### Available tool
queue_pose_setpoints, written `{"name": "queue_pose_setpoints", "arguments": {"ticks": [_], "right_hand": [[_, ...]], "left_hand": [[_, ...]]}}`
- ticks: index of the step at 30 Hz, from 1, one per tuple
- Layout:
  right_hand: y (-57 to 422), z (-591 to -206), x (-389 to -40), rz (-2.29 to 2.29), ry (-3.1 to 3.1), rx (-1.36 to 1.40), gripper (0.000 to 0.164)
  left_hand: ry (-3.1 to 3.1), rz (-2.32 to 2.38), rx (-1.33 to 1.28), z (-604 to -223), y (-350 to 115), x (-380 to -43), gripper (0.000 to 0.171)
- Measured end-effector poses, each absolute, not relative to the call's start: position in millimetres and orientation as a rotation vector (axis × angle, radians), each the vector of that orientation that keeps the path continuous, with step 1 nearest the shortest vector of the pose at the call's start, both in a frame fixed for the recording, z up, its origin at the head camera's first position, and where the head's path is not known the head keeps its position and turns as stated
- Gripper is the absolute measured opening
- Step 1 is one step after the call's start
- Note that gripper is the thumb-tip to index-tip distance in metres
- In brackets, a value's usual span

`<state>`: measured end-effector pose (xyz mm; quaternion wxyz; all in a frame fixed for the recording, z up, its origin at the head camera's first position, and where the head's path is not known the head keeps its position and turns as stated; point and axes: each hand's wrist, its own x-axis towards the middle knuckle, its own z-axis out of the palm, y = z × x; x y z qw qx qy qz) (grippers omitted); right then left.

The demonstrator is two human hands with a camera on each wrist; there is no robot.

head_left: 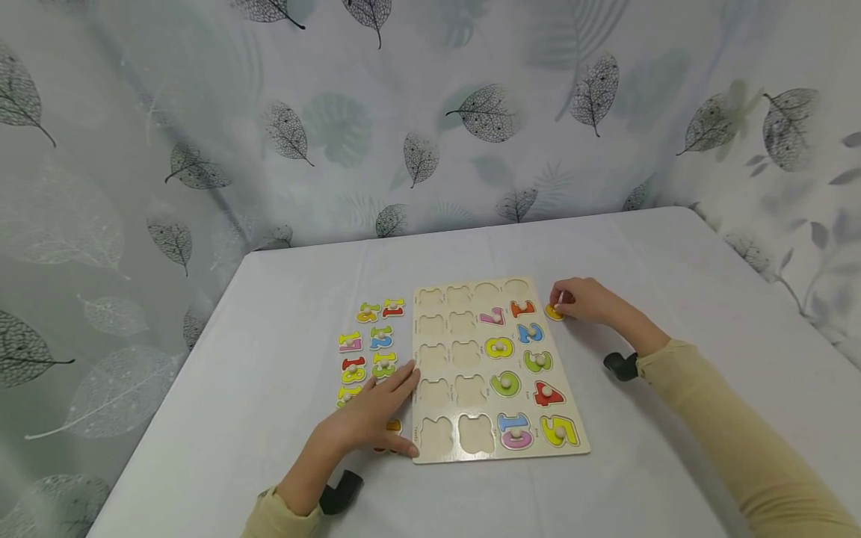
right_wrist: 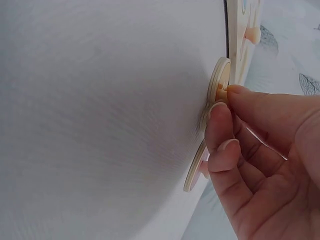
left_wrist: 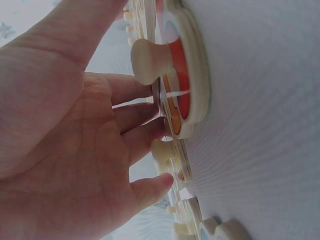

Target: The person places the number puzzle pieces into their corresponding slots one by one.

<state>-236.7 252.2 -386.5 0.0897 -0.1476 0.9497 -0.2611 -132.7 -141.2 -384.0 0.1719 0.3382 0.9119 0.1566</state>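
My right hand (head_left: pixel 587 300) pinches the knob of a yellow-orange number piece (head_left: pixel 554 312) beside the upper right edge of the wooden number board (head_left: pixel 447 407). The fingers cover part of the piece, so its digit is hidden. In the right wrist view the held piece (right_wrist: pixel 215 82) stands close to the cloth, and a pinkish knobbed piece (right_wrist: pixel 195 172) lies next to it. Fingers spread, my left hand (head_left: pixel 366 415) rests at the board's lower left edge, partly over several loose number pieces. A red piece (left_wrist: pixel 182 75) with a wooden knob shows near that palm.
Loose number pieces, among them a red 11 (head_left: pixel 393 307) and a blue-green 12 (head_left: pixel 381 338), lie left of the board. Its two right columns hold several numbers, including a red 4 (head_left: pixel 548 394). A white cloth (head_left: pixel 289 336) covers the table, with a leaf-patterned curtain (head_left: pixel 430 112) behind.
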Motion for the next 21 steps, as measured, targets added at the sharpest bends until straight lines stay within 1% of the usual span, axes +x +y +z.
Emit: {"name": "queue_pose_setpoints", "arguments": {"ticks": [10,21], "right_hand": [[252.3,-387.3,-239.9,-0.753,2.805,-0.404,0.008],[248.8,-378.8,-242.4,-0.736,2.821,-0.391,0.007]], "left_hand": [[2.587,0.439,0.948,-383.2,-141.1,-132.3,0.106],[2.587,0.436,0.939,-383.3,-140.2,-132.6,0.105]]}}
